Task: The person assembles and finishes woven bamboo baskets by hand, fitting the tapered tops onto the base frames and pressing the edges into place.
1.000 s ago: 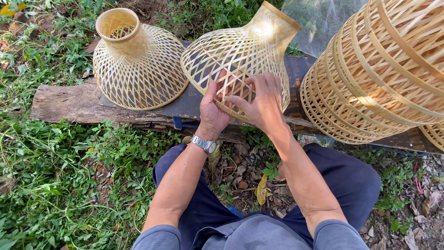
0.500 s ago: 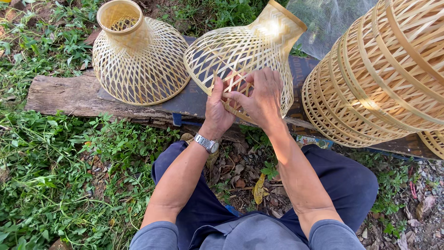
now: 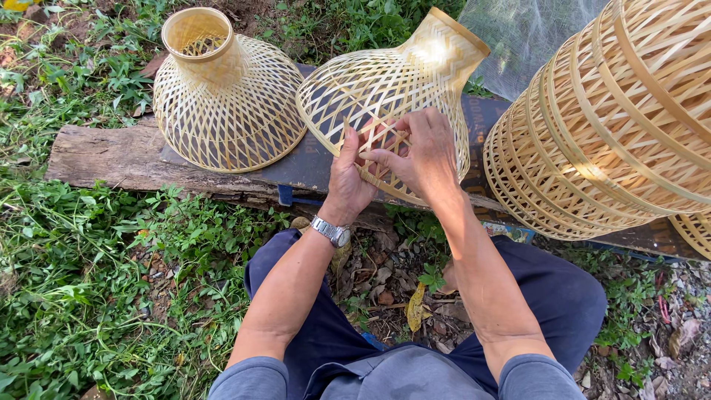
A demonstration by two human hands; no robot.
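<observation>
Fingers of the left hand (image 3: 348, 181) and right hand (image 3: 422, 152) pinch thin strips at the rim of a tilted, open-weave bamboo basket (image 3: 385, 89). It leans on a rough wooden plank (image 3: 104, 155), between a matching bell-shaped basket (image 3: 222, 96) and stacked ones (image 3: 607, 126).

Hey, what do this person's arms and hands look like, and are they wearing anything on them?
Both hands are bare, no gloves. The left hand has a silver metal wristwatch on its wrist. The right hand wears nothing, and no rings show. Short grey-blue sleeves end above the elbows, leaving both forearms uncovered.
</observation>
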